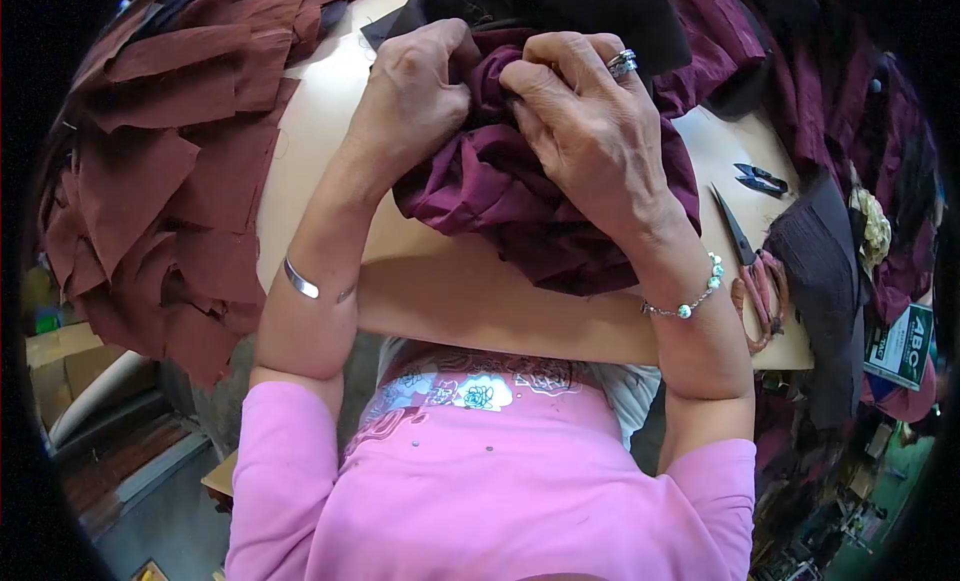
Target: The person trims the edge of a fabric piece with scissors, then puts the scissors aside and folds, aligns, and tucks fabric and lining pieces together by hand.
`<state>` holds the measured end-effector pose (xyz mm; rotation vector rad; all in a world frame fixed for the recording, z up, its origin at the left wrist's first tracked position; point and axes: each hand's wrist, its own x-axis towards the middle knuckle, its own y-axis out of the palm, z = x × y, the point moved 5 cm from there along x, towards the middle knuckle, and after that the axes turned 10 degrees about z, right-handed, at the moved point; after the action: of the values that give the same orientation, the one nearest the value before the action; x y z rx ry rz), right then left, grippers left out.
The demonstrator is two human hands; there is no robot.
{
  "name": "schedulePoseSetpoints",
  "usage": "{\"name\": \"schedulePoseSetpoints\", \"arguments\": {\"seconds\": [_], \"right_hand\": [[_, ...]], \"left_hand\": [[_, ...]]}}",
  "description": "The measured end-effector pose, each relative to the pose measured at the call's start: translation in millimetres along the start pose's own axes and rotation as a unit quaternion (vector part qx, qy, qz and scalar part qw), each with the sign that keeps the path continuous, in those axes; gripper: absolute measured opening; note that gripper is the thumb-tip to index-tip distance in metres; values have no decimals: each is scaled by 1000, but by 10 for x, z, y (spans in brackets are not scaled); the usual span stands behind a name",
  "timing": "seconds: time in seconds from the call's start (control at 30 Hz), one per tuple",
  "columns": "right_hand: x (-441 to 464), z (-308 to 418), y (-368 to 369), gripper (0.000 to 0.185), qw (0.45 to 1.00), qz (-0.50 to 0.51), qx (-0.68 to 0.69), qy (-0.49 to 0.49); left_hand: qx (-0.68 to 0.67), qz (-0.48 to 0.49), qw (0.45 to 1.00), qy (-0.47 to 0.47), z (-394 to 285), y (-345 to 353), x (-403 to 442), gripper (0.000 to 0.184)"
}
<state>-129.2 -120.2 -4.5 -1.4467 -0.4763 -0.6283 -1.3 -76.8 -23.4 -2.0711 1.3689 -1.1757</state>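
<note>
Bunched maroon fabric (pixel 480 186) lies on the pale tabletop (pixel 430 301), its folds spreading below and between both hands. My left hand (pixel 420 86) is closed on the fabric's upper left part, its fingertips hidden in the folds. Close beside it on the right, my right hand (pixel 590 111), with rings on a finger, has its fingers curled and pinching the same fabric. Black cloth (pixel 650 26) lies behind the hands, touching the maroon folds.
Stacked rust-brown cloth pieces (pixel 150 181) cover the left side. Right of the hands lie scissors (pixel 760 281) with wrapped handles and small black snips (pixel 761 179). Dark grey cloth (pixel 820 251) and more maroon fabric (pixel 810 81) hang at the right edge, near a green and white box (pixel 902 346).
</note>
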Motion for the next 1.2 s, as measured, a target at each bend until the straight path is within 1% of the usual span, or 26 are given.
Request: {"name": "schedulePoseSetpoints", "arguments": {"seconds": [0.03,0.07,0.1,0.13,0.2,0.23,0.3,0.37,0.4,0.43,0.47,0.53,0.6,0.63,0.73,0.77,0.83,0.87,0.93,1.0,1.03,1.1,1.17,1.2], "right_hand": [[0,-14,46,10,999,-13,-28,-18],[-9,-8,76,9,999,2,-36,-10],[-15,6,89,8,999,18,-47,-2],[-29,11,107,8,998,36,-57,7],[-20,-19,92,9,1000,0,-14,13],[-12,-30,80,9,1000,-16,11,19],[13,11,34,9,997,-25,72,16],[41,-47,-72,7,981,-57,180,50],[50,-90,-112,6,968,-73,233,65],[27,-174,-121,8,931,-95,332,116],[19,-226,-147,8,924,-112,346,120],[52,-250,-172,6,956,-58,278,67],[37,-219,-115,10,976,2,205,78],[29,-200,-92,13,982,30,167,84],[5,-131,-89,23,989,72,54,117],[-2,-133,-64,27,984,99,50,140],[-44,-169,48,25,977,106,91,162],[-59,-203,100,25,973,108,112,172],[-92,-326,165,22,933,122,262,213],[-130,-421,225,21,882,123,388,239],[-127,-429,223,20,895,132,356,232],[-122,-357,193,19,941,125,229,215],[-116,-285,220,14,969,102,118,190],[-119,-294,213,13,968,88,131,194]], "left_hand": [[-3,2,1000,-4,15,7,-2,13],[-6,4,1000,-5,27,11,11,13],[0,35,999,-17,63,34,11,19],[34,21,999,3,43,53,6,21],[101,-8,994,45,-22,78,21,26],[106,29,994,19,-41,113,7,30],[60,40,997,34,-130,112,0,29],[41,47,997,38,-66,144,9,29],[45,38,998,36,-82,125,20,29],[49,28,998,32,-112,105,32,29],[52,18,998,29,-138,77,43,29],[89,9,995,33,-123,43,15,33],[135,4,990,40,-11,56,-30,35],[150,48,987,-5,49,87,8,35],[207,28,978,19,43,127,3,30],[211,42,977,5,44,155,5,29],[223,67,972,-24,35,192,26,28],[215,80,972,-42,50,185,27,36],[200,108,971,-74,85,157,31,53],[198,70,977,-41,55,161,27,36],[197,50,979,-24,48,170,19,28],[200,39,979,-24,100,209,14,29],[202,38,978,-32,123,214,14,31],[202,43,978,-39,121,220,17,32]]}}
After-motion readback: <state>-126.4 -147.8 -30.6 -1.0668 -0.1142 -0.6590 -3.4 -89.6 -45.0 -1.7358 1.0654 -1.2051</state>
